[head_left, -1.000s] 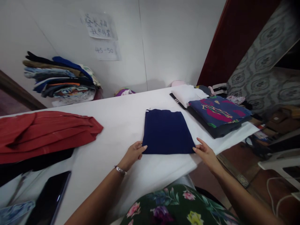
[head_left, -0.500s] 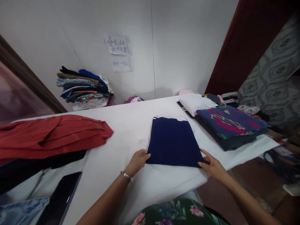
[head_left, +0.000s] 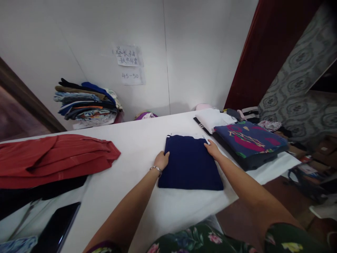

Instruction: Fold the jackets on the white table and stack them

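Observation:
A navy folded garment lies flat on the white table in front of me, with a bit of white trim at its far left corner. My left hand is closed on its left edge, thumb on top and the fingers partly hidden. At the far right corner, my right hand pinches the edge, its thumb over the cloth. The garment's near edge rests straight on the table between my forearms.
To the left lies a red garment, with a dark phone-like slab nearer me. Folded clothes are stacked against the wall. A patterned blue garment tops a pile on the right, beside a white one. The white table ends near my body.
Both hands have moved from the garment's near corners: the left up along its left edge, the right to its far right corner. The view has shifted slightly to the right.

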The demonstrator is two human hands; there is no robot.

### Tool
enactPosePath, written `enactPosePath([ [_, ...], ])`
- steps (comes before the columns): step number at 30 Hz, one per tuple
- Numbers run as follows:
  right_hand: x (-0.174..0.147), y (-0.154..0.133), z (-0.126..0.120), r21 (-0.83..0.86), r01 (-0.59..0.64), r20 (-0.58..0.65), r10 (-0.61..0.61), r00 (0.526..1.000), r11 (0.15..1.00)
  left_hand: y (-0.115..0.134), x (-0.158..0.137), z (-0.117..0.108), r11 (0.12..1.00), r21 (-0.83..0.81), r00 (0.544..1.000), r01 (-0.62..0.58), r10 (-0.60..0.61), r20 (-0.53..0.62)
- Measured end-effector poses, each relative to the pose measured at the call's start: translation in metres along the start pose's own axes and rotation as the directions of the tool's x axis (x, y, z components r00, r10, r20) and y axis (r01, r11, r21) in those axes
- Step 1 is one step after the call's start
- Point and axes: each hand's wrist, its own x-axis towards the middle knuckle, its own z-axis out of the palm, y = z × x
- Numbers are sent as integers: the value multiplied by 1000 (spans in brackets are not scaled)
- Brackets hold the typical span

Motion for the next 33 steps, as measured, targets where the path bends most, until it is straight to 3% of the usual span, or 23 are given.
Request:
enactPosePath([
  [8,0,8,7,-299,67,-36,-82,996,952,-3,-19,8,979,204,996,-14,32,-84],
  [10,-1,8,6,-370,140,-26,-161,987,918,-1,-18,6,971,240,997,-14,33,-75],
  [13,-1,-3,11,-487,356,67,-372,926,797,7,-14,2,957,287,992,-44,75,-97],
  [16,-1,-26,27,-489,527,227,-482,846,695,19,-11,6,905,364,943,-221,294,-156],
  [18,-1,-44,40,-463,596,333,-495,803,656,25,-8,14,847,416,904,-330,411,-120],
  [22,6,-62,60,-439,675,504,-460,731,593,23,-4,32,844,423,940,-331,335,67],
  [29,24,-50,68,-417,681,500,-474,725,602,11,-1,42,873,381,950,-306,304,67],
  [33,31,-49,62,-430,634,478,-434,763,643,10,0,42,898,343,960,-275,276,48],
])
